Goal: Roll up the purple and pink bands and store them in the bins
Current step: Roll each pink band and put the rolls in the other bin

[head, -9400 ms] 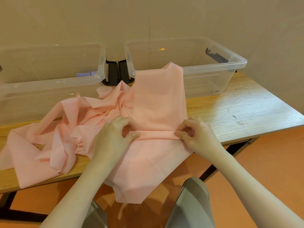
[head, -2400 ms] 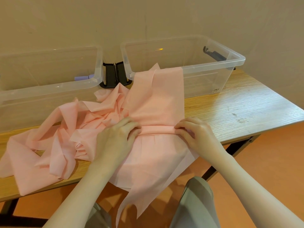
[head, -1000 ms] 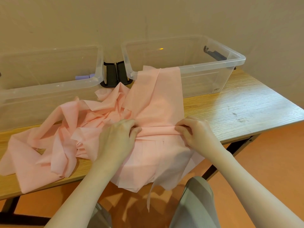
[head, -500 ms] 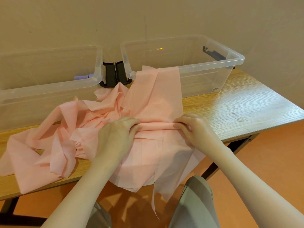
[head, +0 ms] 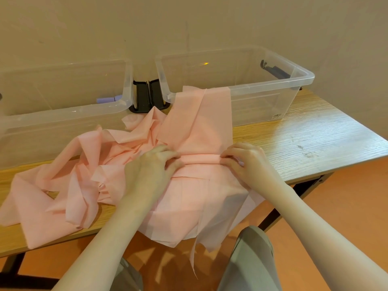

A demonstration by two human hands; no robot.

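A wooden table (head: 304, 141) with dark metal legs carries 2 clear plastic bins side by side at the back — the left bin (head: 63, 114) and the right bin (head: 262, 97) — and a crumpled pink band (head: 69, 185) spread across its front, part hanging over the near edge.

Pink band (head: 197, 122) crumpled across table, partly rolled, far end draped on right bin (head: 273, 85) — purple band (head: 107, 99) in left bin (head: 63, 114)

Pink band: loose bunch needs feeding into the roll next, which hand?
Left. The left hand sits beside the pink band's crumpled bunch; the right hand pinches the roll's far end.
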